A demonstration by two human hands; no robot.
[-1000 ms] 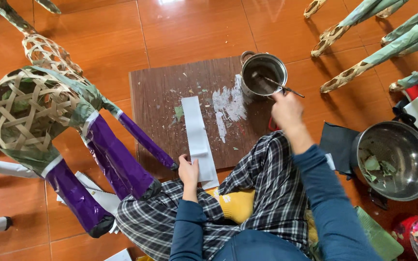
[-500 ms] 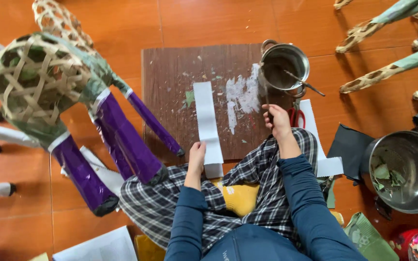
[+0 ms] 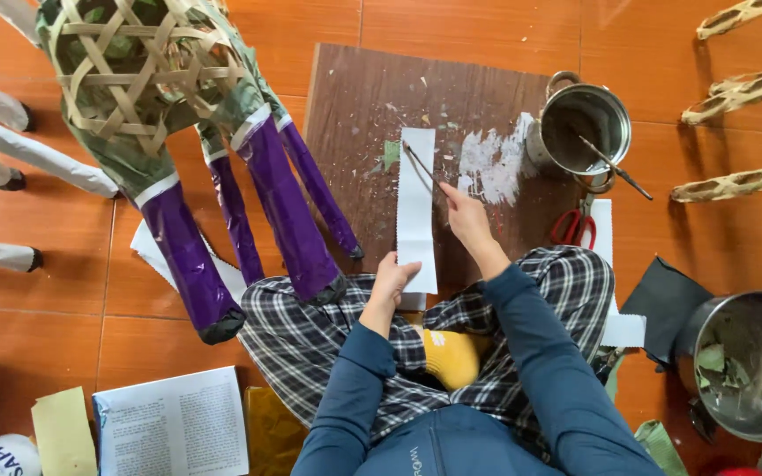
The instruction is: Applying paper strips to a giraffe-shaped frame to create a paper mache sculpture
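Observation:
A long white paper strip (image 3: 416,207) lies on a brown wooden board (image 3: 372,97) in front of my crossed legs. My left hand (image 3: 392,282) presses the strip's near end down. My right hand (image 3: 466,210) holds a thin brush (image 3: 421,163) whose tip rests on the strip's upper part. A small steel pot (image 3: 586,128) stands at the board's right edge with another stick leaning in it. White paste smears (image 3: 491,163) mark the board beside the pot.
A woven bamboo animal frame (image 3: 125,70) with purple-wrapped legs (image 3: 288,211) stands at the left. Red scissors (image 3: 575,227) lie under the small pot. A large steel bowl (image 3: 747,361), black paper (image 3: 668,304), an open book (image 3: 174,423) and bamboo pieces (image 3: 738,88) surround me.
My right hand has come back from the small pot to the strip, now holding the brush on it. My left hand stays on the strip's near end.

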